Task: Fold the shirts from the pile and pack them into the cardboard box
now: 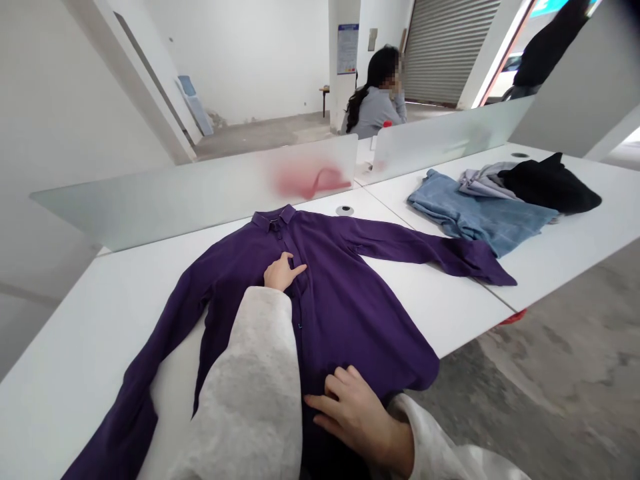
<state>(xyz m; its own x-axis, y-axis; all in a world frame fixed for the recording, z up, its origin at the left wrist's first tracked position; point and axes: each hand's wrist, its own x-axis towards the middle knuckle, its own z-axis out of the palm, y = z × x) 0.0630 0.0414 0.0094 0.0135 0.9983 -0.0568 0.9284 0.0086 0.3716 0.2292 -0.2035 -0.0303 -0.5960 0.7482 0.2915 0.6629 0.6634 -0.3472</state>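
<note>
A purple long-sleeved button-up shirt (pixel 345 287) lies front up on the white table, its collar at the far side and its sleeves spread outward. My left hand (pixel 281 272) rests on the upper button placket, thumb and index finger apart. Near the bottom front of the shirt, my right hand (pixel 355 413) touches the fabric beside the placket, with fingers slightly bent and spread. My left forearm, in a light grey sleeve, hides part of the shirt's front. The lowest edge of the shirt is partly covered by my right hand and arm.
On the adjoining white table (pixel 590 173) lie blue folded clothing (pixel 480 207), a pale lilac garment (pixel 487 180) and a black garment (pixel 553 183). Frosted dividers (pixel 200 190) line the back edge. A person (pixel 377 100) sits beyond them; another stands at far right.
</note>
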